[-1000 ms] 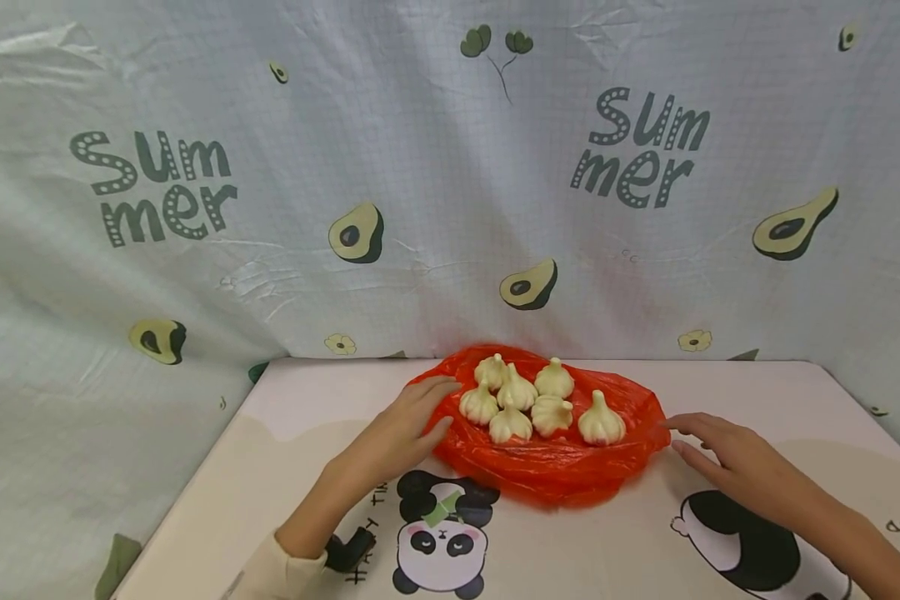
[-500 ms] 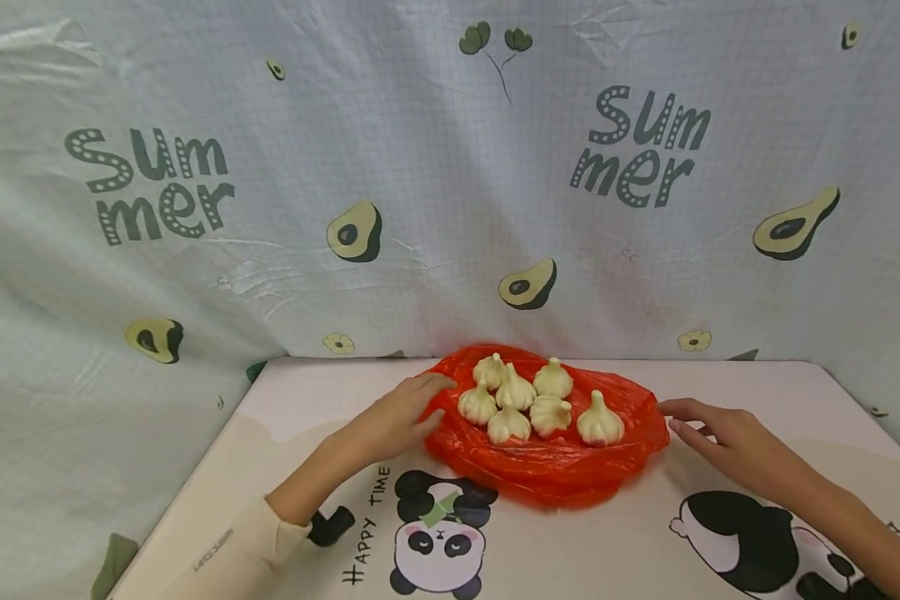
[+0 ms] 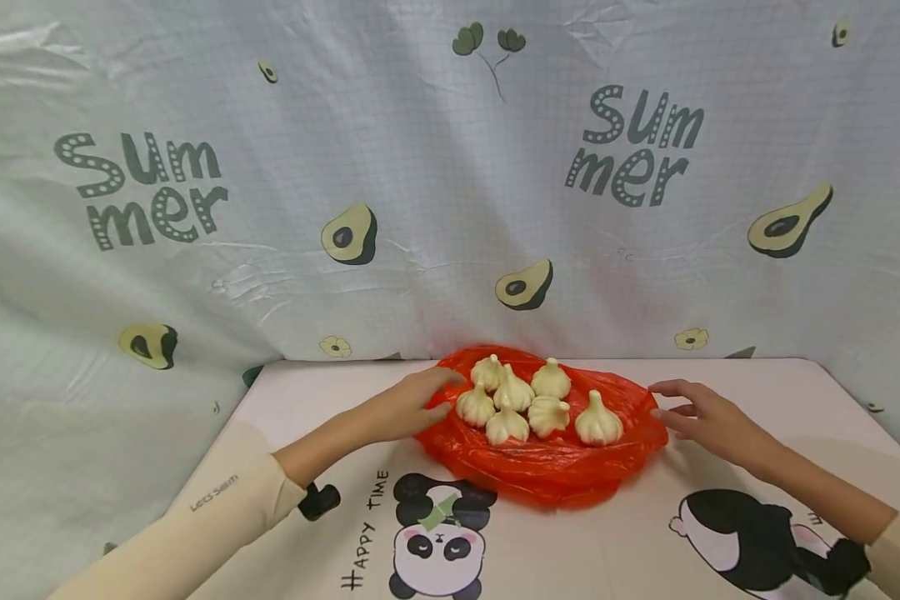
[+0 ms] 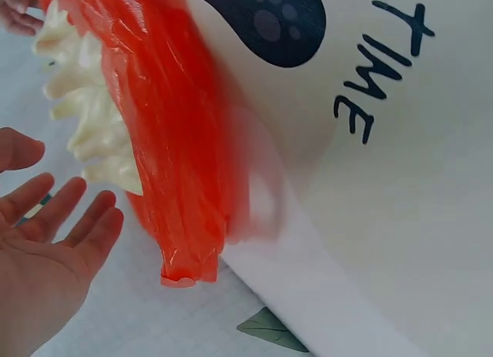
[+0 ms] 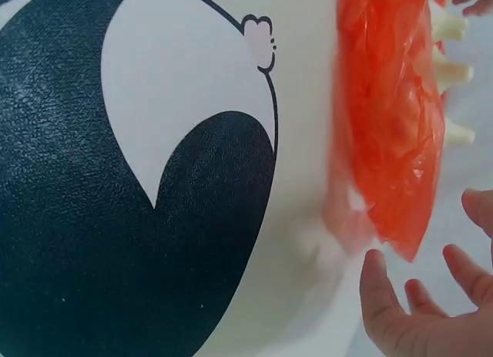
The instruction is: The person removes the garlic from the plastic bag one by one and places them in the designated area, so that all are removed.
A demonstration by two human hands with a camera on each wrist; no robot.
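Observation:
A spread red plastic bag [image 3: 540, 482] lies at the back of the table with several whitish garlic bulbs [image 3: 598, 421] sitting on it. My left hand [image 3: 399, 410] is at the bag's left end, fingers spread and fingertips over its edge. In the left wrist view that hand [image 4: 58, 253] shows its palm, fingers apart beside the bulbs, holding nothing. My right hand [image 3: 716, 423] is at the bag's right end, thumb and fingers apart. The right wrist view shows its fingers [image 5: 377, 284] loosely bent right beside the bag's tip.
A pale cover with panda prints [image 3: 439, 542] lies over the table [image 3: 570, 550]. Behind the bag hangs a whitish cloth [image 3: 420, 150] printed with avocados and lettering; it also runs down the left side.
My right hand has shifted slightly up and left along the bag's end. My left forearm has swung outward, its fingers staying near the bag's left edge. The bag and garlic look nearly unchanged.

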